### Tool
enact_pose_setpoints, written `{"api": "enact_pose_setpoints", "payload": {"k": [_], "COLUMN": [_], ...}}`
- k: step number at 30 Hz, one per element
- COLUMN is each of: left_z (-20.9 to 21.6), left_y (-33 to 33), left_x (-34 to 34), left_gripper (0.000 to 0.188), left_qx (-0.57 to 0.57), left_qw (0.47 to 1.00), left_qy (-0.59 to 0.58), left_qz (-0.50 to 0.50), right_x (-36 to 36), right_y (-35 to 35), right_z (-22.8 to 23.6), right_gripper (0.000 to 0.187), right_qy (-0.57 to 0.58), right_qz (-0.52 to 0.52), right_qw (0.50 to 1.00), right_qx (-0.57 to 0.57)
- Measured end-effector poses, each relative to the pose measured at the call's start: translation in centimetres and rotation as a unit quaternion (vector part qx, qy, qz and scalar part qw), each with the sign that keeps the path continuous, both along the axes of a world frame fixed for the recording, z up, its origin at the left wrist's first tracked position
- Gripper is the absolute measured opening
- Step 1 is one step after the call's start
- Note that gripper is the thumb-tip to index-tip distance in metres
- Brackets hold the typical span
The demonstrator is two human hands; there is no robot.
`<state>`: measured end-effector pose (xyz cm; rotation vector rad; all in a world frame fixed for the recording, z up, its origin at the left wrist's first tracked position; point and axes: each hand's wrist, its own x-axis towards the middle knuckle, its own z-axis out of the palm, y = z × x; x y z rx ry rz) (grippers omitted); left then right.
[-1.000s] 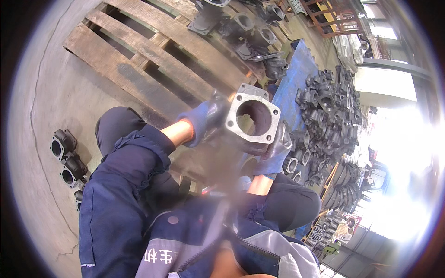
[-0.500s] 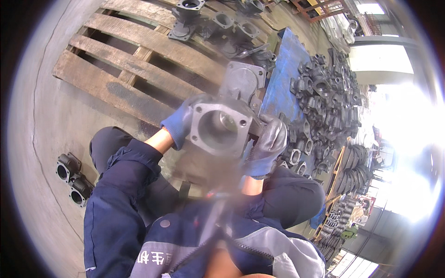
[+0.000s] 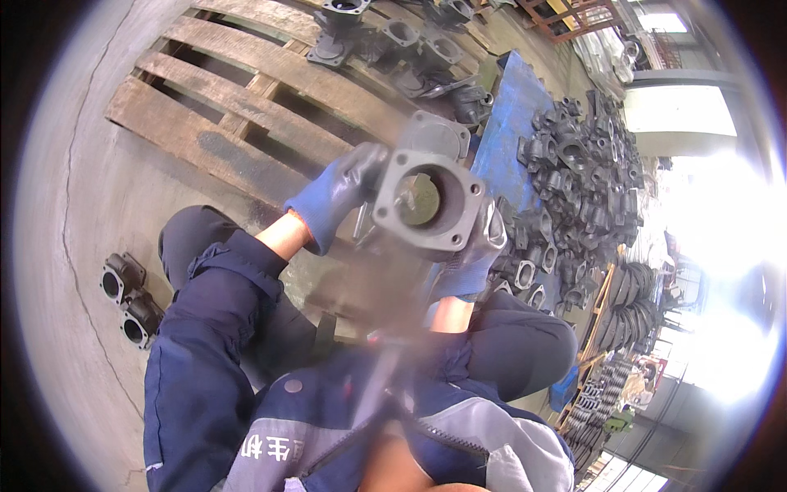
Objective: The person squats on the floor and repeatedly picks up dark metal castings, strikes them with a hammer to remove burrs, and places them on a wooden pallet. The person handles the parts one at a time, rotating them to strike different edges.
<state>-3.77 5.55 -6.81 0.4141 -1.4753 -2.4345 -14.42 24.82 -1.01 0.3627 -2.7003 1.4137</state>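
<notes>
A grey metal pipe casting, with a square flange, corner bolt holes and a round bore, is held up in front of me. Its second flange shows behind the first. My left hand, in a blue glove with a dark coated palm, has its fingers curled against the casting's left side. A thin shiny piece shows just below that hand; I cannot tell what it is. On the right, my right hand, gloved alike, grips the casting's edge, its fingers partly hidden.
A wooden pallet lies ahead, with several similar castings at its far end. On the right, a blue board borders a large heap of castings. Two castings stand on the floor at the left.
The casting has shifted right and turned, so its bore faces me more directly. My left hand has moved up and slightly right along its side. My right hand stays at the right edge.
</notes>
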Motion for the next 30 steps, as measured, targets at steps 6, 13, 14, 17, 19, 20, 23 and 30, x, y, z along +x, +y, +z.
{"api": "enact_pose_setpoints", "payload": {"k": [6, 13, 14, 17, 19, 20, 23, 30], "left_z": [3.3, 4.1, 4.3, 4.9, 4.8, 4.4, 2.1, -2.1], "left_y": [-1.2, -1.0, -1.2, -1.6, -1.8, -1.9, -1.9, -2.7], "left_x": [1.0, 2.2, 2.5, 3.0, 3.0, 3.0, 2.7, 2.5], "left_gripper": [0.078, 0.081, 0.077, 0.071, 0.069, 0.07, 0.071, 0.1], "left_qx": [-0.003, 0.06, 0.029, 0.012, -0.003, -0.023, -0.062, -0.376], "left_qw": [0.992, 0.981, 0.982, 0.98, 0.98, 0.98, 0.98, 0.921], "left_qy": [-0.045, -0.116, -0.102, -0.108, -0.109, -0.098, -0.13, -0.072], "left_qz": [-0.12, -0.145, -0.159, -0.168, -0.169, -0.169, -0.138, -0.075], "right_x": [-0.1, 0.7, 1.1, 1.1, 1.1, 1.1, 1.1, 2.3], "right_y": [-0.3, 0.2, 0.2, 0.4, 0.7, 0.9, 1.0, 1.2], "right_z": [0.9, 0.7, 0.8, 2.2, 3.4, 4.0, 4.9, 2.0], "right_gripper": [0.033, 0.033, 0.033, 0.031, 0.034, 0.035, 0.042, 0.04], "right_qy": [-0.148, -0.001, 0.073, -0.228, -0.261, -0.277, -0.319, 0.057], "right_qz": [-0.068, -0.021, -0.016, 0.02, 0.025, 0.042, -0.024, -0.017], "right_qw": [0.973, 0.997, 0.997, 0.932, 0.923, 0.917, 0.908, 0.998], "right_qx": [-0.165, -0.068, -0.025, -0.28, -0.28, -0.282, -0.271, -0.018]}}
